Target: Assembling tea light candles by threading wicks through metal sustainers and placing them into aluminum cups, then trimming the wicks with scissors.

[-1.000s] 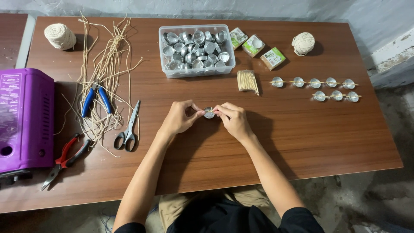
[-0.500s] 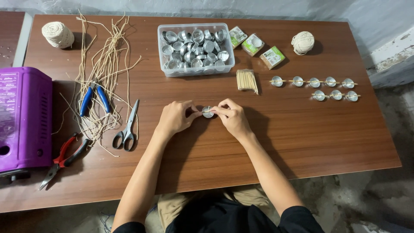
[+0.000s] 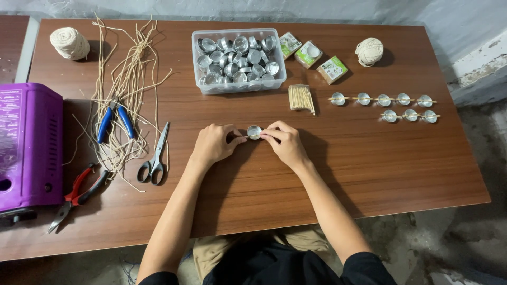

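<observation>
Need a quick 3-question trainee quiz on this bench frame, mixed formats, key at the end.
1. True or false: both hands touch the small metal cup.
2. Which tool lies nearest the left hand? A) scissors B) red-handled pliers C) blue-handled pliers
3. Fill in: the clear plastic tub is full of empty metal ____.

Key: 1 true, the right hand pinches it too. 2 A. 3 cups.

Scissors (image 3: pixel 153 157), pliers (image 3: pixel 76 196), purple machine (image 3: pixel 29 143).
</observation>
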